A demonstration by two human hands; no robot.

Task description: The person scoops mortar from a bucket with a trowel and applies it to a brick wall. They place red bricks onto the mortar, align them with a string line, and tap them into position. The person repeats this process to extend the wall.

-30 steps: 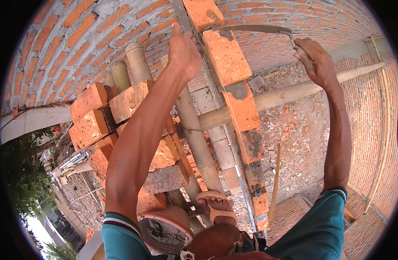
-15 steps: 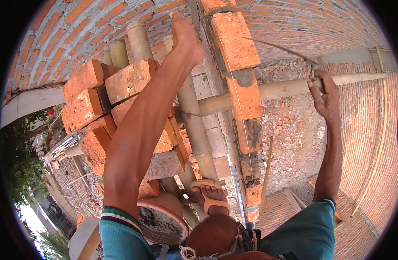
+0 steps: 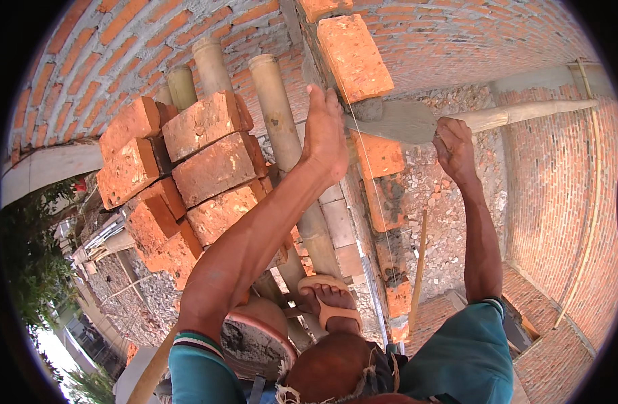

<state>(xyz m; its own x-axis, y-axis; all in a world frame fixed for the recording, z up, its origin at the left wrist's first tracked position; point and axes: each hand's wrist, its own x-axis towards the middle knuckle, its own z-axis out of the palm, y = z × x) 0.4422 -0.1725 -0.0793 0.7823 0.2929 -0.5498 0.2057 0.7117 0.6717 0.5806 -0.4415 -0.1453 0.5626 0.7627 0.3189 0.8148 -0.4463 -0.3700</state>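
Observation:
My right hand (image 3: 455, 145) is closed round the handle of a trowel (image 3: 398, 121). Its broad grey blade lies across the top of a narrow brick wall (image 3: 384, 219), next to a dab of mortar (image 3: 369, 108) at the end of an orange brick (image 3: 355, 57). A thin string (image 3: 367, 152) runs along the wall, passing by the blade. On the wall's left side my left hand (image 3: 326, 138) is held up with fingers stretched out and nothing in it, close to the blade's tip. Whether it touches the wall I cannot tell.
Loose bricks (image 3: 214, 168) are stacked at left on bamboo poles (image 3: 278, 114). Near my sandalled foot (image 3: 329, 306) stands a bucket (image 3: 282, 326) of grey mortar. A horizontal bamboo pole (image 3: 524, 116) crosses beyond the wall, above rubble (image 3: 447, 202). Tall brick walls rise behind and at right.
My right hand has swung the trowel left and down, its blade now flat over the wall beside the mortar. My left hand has moved right and nearer, toward the wall.

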